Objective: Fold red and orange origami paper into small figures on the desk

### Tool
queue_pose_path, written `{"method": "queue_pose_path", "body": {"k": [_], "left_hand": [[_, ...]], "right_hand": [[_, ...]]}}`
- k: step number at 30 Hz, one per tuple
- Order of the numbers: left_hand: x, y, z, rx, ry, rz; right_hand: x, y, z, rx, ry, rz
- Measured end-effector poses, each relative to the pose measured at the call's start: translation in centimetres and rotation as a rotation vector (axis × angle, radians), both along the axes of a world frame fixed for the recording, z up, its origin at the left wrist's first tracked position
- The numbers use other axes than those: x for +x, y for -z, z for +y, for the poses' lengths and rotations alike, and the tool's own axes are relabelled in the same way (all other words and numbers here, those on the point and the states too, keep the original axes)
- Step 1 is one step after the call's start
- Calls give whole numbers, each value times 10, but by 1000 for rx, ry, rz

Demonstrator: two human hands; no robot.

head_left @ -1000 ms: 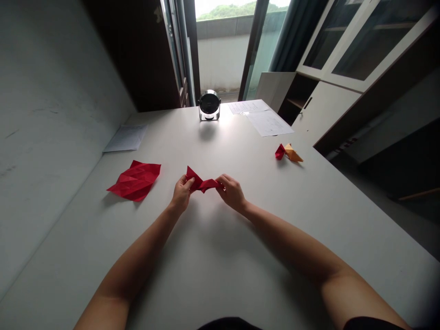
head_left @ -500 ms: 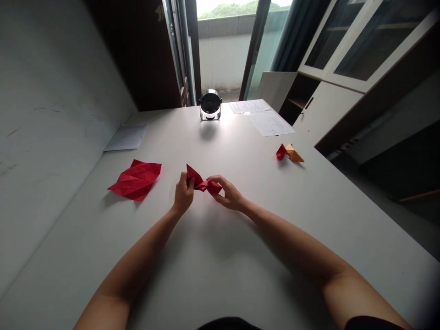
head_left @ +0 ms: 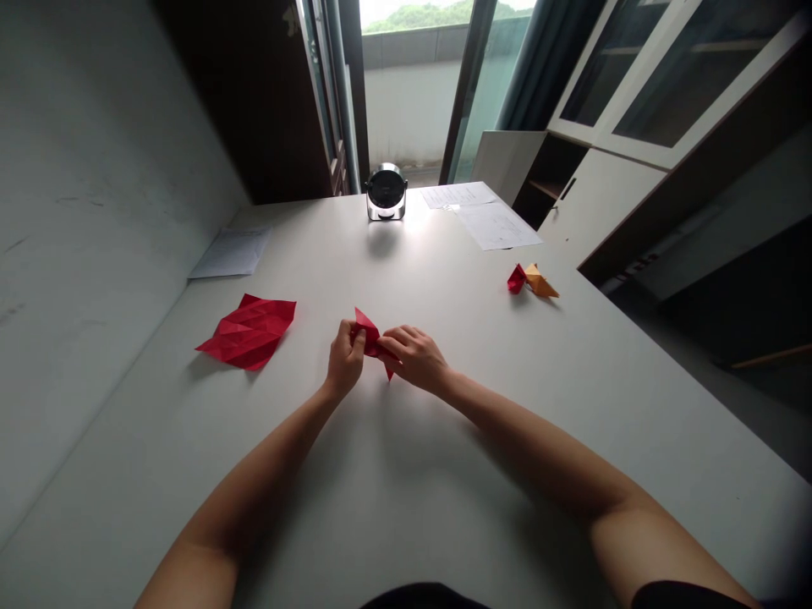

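A folded red paper (head_left: 369, 325) is held between two bare hands over the middle of a white table (head_left: 406, 482). Its left part is pinched by the left hand (head_left: 346, 359), with the thumb pressed on the near face, and a pointed flap is left standing above the fingers. Its right part is grasped by the right hand (head_left: 417, 358), by whose curled fingers much of the paper is covered; a narrow red tip is seen pointing down below them. Whether the tabletop is touched by the paper cannot be told. To the left, well apart from the hands, a creased red sheet (head_left: 250, 331) is laid partly opened out. To the right, a small red folded piece (head_left: 516, 279) is placed just beside an orange folded piece (head_left: 541, 282). Farther back, a round black device (head_left: 386, 188) is supported on a metal stand, with printed sheets (head_left: 498, 224) spread near it.
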State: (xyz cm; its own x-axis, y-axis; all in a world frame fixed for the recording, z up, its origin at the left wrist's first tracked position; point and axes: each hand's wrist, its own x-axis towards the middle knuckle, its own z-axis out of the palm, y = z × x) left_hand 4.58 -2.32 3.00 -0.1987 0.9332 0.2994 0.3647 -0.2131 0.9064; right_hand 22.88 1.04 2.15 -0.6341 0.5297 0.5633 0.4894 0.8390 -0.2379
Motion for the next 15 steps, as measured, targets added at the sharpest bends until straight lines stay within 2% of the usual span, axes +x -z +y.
{"method": "queue_pose_path", "body": {"k": [3,7,11,15], "left_hand": [[1,3,1,-18,40,-69],[6,9,0,-34,187,-169],[9,13,2,-26,301,-240],[8,14,5,-68,349,-376]], "right_hand": [[-1,-1,-2,37,16,-57],[-1,-4,-3,-29,106,-32],[0,-7,-2,-197,155,135],[-1,-7,-1,-438,153,345]]}}
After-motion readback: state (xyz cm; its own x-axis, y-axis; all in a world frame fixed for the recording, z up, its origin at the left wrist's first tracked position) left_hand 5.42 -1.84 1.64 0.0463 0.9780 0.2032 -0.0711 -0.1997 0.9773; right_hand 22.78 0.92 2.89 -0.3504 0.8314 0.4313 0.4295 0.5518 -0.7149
